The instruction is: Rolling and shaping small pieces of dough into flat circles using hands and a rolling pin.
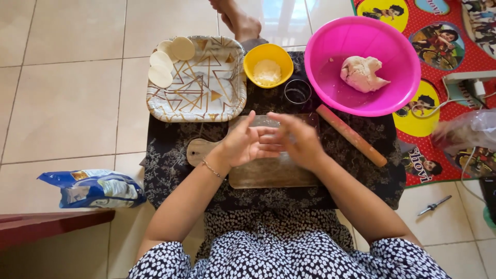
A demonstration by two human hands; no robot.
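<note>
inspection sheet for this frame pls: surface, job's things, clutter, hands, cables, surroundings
Surface: dark floral cloth on a tiled floor, wooden board on top.
Job's things: pink bowl holding a dough lump; rolling pin beside the board; patterned tray with four flat dough discs; yellow bowl of white powder; small glass.
Clutter: blue bag on the floor at left; small metal tool at right.
Hands: left hand and right hand pressed together above the board; anything between them is hidden.
Cables: white cord and plug on the mat.
Surroundings: red cartoon mat; a bare foot at top.
</note>
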